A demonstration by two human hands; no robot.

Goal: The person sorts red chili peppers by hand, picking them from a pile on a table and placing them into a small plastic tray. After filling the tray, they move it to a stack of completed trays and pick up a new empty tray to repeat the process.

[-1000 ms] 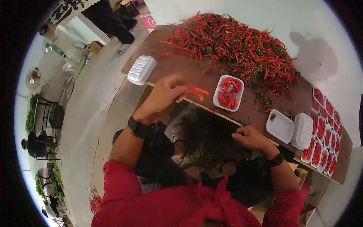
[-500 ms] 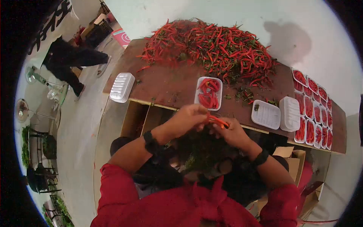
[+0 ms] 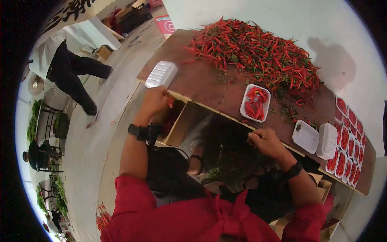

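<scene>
My left hand (image 3: 156, 104) is closed on a red chili, whose tip (image 3: 170, 101) shows below the fingers. It is over the table's front edge, just below a stack of white trays (image 3: 161, 74) and above an open cardboard box. My right hand (image 3: 264, 142) is closed near the table edge; small dark bits, perhaps stems, show at its fingertips, too small to make out. Just above it a white tray of red chilies (image 3: 256, 103) lies on the brown table (image 3: 209, 88). A large heap of red chilies with green stems (image 3: 258, 52) covers the back.
An empty white tray (image 3: 305, 136) and another tray stack (image 3: 327, 141) lie right of centre. Filled chili trays (image 3: 344, 141) stand in rows at the far right. Cardboard boxes (image 3: 177, 127) are under the table. A person in dark trousers (image 3: 74, 72) walks at the left.
My hands have moved apart. The left hand went left with a chili, toward the box, and the right hand let go of it. The view has turned left.
</scene>
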